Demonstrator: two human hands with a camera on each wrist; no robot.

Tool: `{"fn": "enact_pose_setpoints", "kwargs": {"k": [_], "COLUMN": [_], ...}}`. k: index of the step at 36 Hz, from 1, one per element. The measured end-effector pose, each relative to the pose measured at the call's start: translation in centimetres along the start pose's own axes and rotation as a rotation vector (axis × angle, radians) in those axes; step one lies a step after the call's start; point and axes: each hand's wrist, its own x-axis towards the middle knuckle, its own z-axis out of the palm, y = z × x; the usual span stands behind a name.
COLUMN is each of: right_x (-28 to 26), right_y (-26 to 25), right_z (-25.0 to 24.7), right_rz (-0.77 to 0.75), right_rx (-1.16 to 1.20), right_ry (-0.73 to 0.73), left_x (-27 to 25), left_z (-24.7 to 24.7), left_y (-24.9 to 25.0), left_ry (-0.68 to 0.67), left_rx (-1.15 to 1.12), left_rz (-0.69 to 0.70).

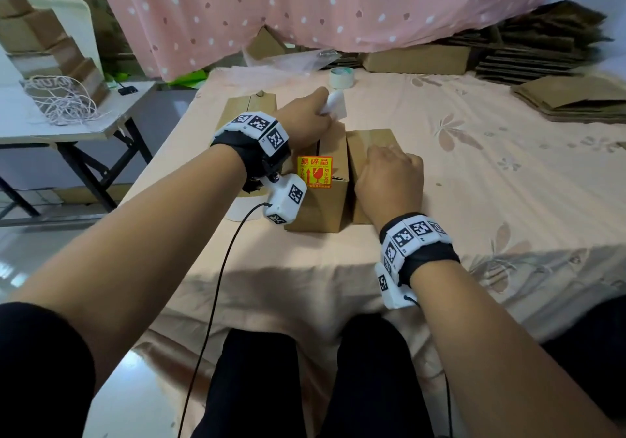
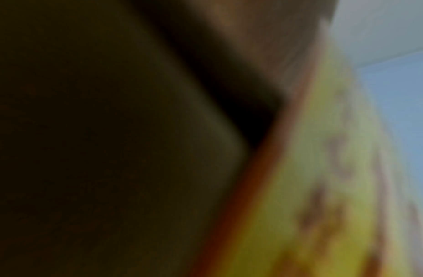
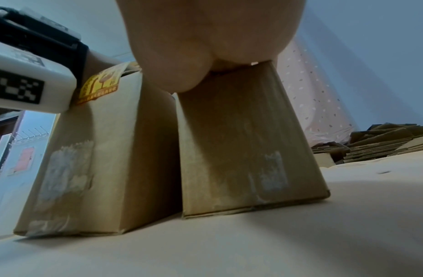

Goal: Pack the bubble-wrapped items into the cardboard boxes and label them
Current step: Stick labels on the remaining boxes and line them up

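Two closed cardboard boxes stand side by side on the pink floral cloth. The left box (image 1: 325, 197) (image 3: 99, 159) carries a yellow fragile label (image 1: 315, 171) (image 3: 99, 84) over its near top edge. My left hand (image 1: 305, 122) reaches over this box and pinches a small white sheet (image 1: 333, 105). My right hand (image 1: 389, 175) rests on top of the right box (image 1: 371, 139) (image 3: 241, 150); its fingers are tucked out of sight. The left wrist view is dark and blurred, showing only the yellow label (image 2: 324, 187) up close. No bubble-wrapped item shows.
A third box (image 1: 244, 105) stands behind the left one. A tape roll (image 1: 342, 77) and a plastic bag (image 1: 288, 61) lie further back. Flattened cardboard stacks (image 1: 569, 98) fill the right. A folding table (image 1: 50, 129) with white cord stands at the left.
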Motion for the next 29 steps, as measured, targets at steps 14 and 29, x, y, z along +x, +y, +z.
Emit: {"fn": "enact_pose_setpoints", "kwargs": {"k": [14, 29], "right_x": [-0.1, 0.9], "right_y": [0.2, 1.5], "right_z": [-0.2, -0.3], "right_rz": [-0.021, -0.115], "right_rx": [0.027, 0.096], "right_ry": [0.026, -0.04], "left_x": [-1.1, -2.7], "left_z": [0.4, -0.6], "left_y": [0.3, 0.2], "left_ry": [-0.102, -0.104], "left_rx": [0.023, 0.02], "left_rz": [-0.031, -0.055]}}
